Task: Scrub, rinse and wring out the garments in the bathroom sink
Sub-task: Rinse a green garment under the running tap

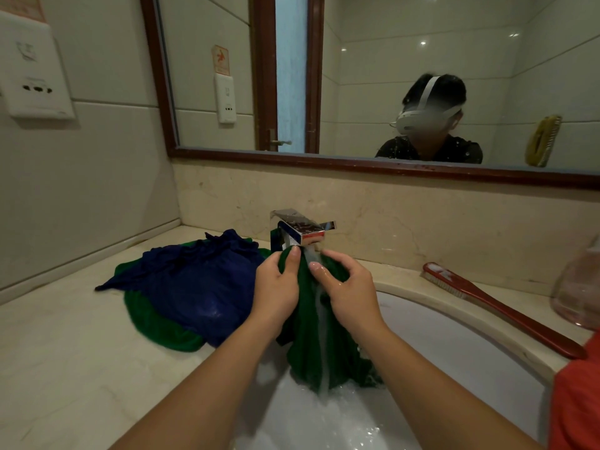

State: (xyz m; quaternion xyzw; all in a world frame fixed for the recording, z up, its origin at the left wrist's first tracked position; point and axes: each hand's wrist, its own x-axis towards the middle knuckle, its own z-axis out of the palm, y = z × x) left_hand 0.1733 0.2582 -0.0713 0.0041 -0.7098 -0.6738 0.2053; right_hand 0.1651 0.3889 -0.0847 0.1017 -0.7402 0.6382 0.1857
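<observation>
Green cloth, soaked, bunched in both fists: the left hand (276,287) grips the green garment (311,345) at its top, fingers curled round it, and the right hand (350,293) clutches it just beside. Tap (298,228) at twelve o'clock pours onto it; its tail hangs toward six o'clock into the sink (454,345). Blue garment (194,280) lies at nine o'clock on the counter (65,352), red brush (500,306) at three o'clock.

left: garment pile (194,284) on bench (65,368) | back: tap (300,229) over basin (454,345) | right rim: brush (506,311) | basin right side open
</observation>
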